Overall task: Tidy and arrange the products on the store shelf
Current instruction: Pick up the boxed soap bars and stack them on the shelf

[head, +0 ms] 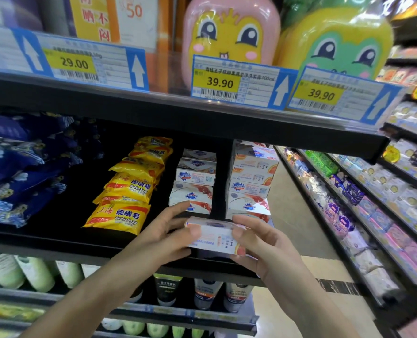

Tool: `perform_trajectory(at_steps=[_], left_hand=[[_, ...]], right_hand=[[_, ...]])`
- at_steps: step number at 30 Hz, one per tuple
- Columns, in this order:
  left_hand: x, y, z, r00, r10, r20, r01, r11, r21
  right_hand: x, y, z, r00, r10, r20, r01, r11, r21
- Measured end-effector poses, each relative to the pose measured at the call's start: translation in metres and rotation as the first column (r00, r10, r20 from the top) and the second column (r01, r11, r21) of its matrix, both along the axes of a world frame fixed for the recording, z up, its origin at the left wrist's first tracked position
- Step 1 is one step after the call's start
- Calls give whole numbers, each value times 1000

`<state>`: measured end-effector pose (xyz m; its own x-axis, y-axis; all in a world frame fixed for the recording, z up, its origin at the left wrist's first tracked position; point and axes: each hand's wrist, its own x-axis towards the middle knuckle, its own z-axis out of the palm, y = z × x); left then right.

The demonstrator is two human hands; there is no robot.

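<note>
Right at the front lip of the black shelf (56,236), both hands clamp one white soap box (214,236) between them, held lengthwise and roughly level, just above the shelf edge. Left hand (164,231) grips the box's left end, thumb on its near face and fingers curled over the top and far side; right hand (263,242) pinches the right end, thumb on the near face, fingers wrapped beneath and behind. The box is blurred, but an orange fruit print shows at its lower right corner. Just behind it stand two stacks of similar white boxes: a shorter left stack (195,181) and a taller right stack (251,179) that reaches nearly to the shelf above. Beside the left stack, a leaning row of yellow sulfur soap packs (127,191) runs back into the shelf, and further left lie dark blue bags (19,167). Price tags (223,82) reading 29.00 and 39.90 hang on the upper shelf edge, under a pink cartoon bottle (229,32) and a yellow-green one (336,37). Below, tubes (203,292) and pale green bottles (36,273) stand.
</note>
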<state>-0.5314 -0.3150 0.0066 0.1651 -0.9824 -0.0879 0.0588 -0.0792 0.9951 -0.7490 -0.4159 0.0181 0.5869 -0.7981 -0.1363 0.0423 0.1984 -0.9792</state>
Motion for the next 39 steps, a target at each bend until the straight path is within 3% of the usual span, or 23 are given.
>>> perform_trajectory(at_steps=[3, 8, 12, 16, 21, 25, 29, 31, 33, 34, 36, 39], left_hand=[[-1, -11, 4, 972, 169, -164, -152, 982, 114], [3, -14, 3, 979, 163, -120, -129, 959, 254], [3, -12, 0, 988, 119, -98, -95, 971, 220], [2, -9, -2, 993, 102, -54, -88, 973, 211], [0, -9, 2, 994, 113, 9, -113, 977, 183], [-6, -9, 9, 982, 188, 24, -189, 973, 131], [-2, -7, 6, 960, 211, 183, -204, 977, -59], [4, -4, 5, 879, 150, 453, -99, 986, -135], [9, -5, 3, 647, 142, 750, -10, 984, -177], [10, -7, 3, 543, 156, 825, 11, 981, -193], [11, -12, 5, 461, 171, 871, 17, 979, -202], [13, -20, 7, 435, 155, 887, 9, 984, -176]], right_hand=[[0, 2, -2, 1000, -10, 10, 10, 998, -62], [0, 5, -5, 996, 54, 65, -46, 992, -121], [0, 8, -9, 989, 117, 90, -98, 977, -190], [2, 9, -14, 991, 78, 109, -53, 976, -211], [2, 10, -12, 993, 109, -39, -116, 947, -299], [4, 9, -12, 991, 25, -130, -70, 931, -359], [5, 7, -12, 989, 15, -150, -70, 927, -368], [6, 5, -14, 988, 11, -156, -70, 922, -380], [7, 4, -15, 986, 9, -166, -74, 919, -388], [8, 3, -16, 985, 10, -170, -77, 917, -392], [9, 1, -18, 984, 10, -180, -82, 914, -398], [11, -2, -20, 984, 1, -176, -77, 901, -426]])
